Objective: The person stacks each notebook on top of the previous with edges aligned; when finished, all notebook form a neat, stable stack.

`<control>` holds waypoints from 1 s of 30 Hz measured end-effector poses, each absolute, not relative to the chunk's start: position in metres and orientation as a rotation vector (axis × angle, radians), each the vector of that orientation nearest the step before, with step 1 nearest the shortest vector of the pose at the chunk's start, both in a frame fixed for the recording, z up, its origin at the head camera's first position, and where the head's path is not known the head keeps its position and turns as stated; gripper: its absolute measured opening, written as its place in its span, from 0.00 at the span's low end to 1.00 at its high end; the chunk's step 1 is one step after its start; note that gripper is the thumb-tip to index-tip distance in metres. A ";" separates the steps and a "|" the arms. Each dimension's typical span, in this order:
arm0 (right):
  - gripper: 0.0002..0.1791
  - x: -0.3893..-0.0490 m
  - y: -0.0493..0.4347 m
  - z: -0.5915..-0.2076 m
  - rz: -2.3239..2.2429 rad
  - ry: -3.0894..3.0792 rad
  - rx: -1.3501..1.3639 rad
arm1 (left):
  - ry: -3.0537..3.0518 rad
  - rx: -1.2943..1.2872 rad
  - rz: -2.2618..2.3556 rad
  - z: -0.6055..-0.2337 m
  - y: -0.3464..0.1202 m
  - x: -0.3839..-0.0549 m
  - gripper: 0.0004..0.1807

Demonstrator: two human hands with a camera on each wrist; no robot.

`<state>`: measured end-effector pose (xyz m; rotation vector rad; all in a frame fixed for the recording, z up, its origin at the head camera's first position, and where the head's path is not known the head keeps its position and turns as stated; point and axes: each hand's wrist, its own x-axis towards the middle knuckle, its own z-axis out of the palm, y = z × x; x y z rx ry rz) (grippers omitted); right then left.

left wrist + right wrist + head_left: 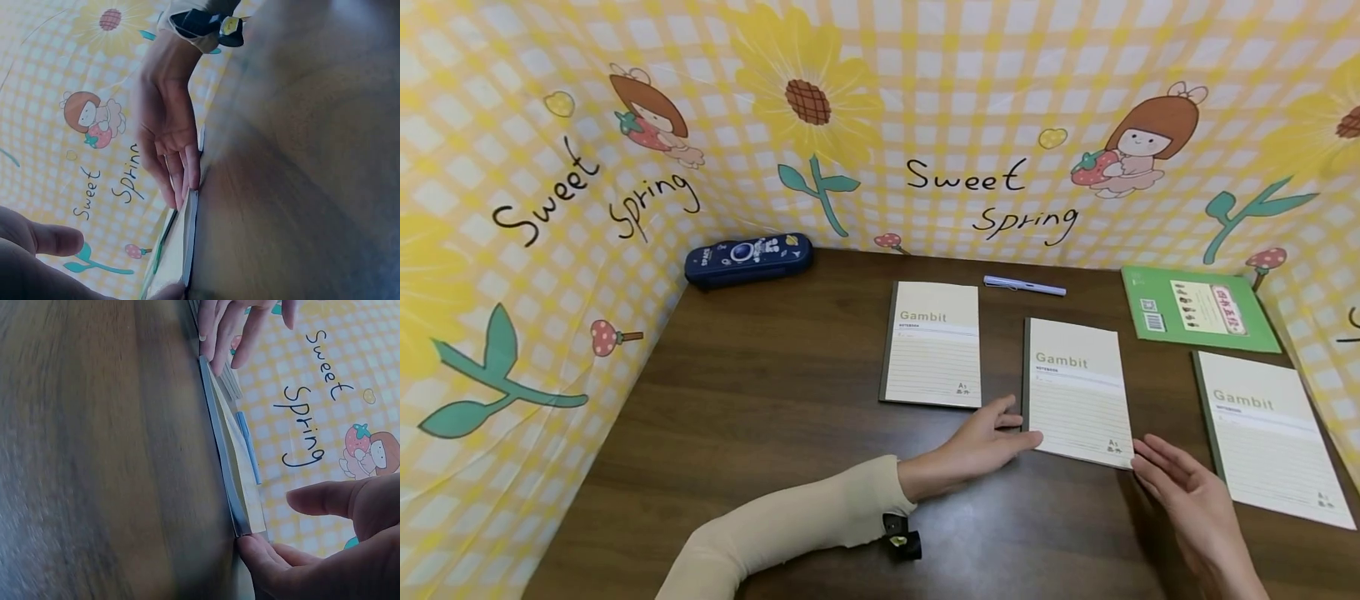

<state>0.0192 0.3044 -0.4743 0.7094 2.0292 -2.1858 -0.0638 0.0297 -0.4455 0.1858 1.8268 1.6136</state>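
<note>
"Gambit", "NOTEBOOK" and "A5" mark the middle notebook [1071,396], flat on the desk [775,358] ("Sweet Spring" decorates the cloth [940,100] behind). Left hand [973,446] and right hand [1195,496] touch its near corners, fingers extended, gripping nothing.

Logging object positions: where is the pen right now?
In the head view, the pen lies right of centre, behind the middle notebook, left of the green book.
</note>
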 end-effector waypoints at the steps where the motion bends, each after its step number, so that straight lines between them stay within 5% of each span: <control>1: 0.24 0.019 0.305 -0.474 -2.197 2.013 0.705 | 1.832 0.171 1.617 -0.445 0.031 -0.064 0.43; 4: 0.17 0.019 0.308 -0.474 -2.207 1.989 0.697 | 1.859 0.137 1.620 -0.446 0.035 -0.063 0.43; 12: 0.22 0.014 0.310 -0.471 -2.101 2.034 0.790 | 1.875 0.124 1.663 -0.452 0.041 -0.061 0.43; 30: 0.22 0.010 0.321 -0.476 -2.086 1.897 0.776 | 1.927 0.288 1.756 -0.462 0.039 -0.073 0.27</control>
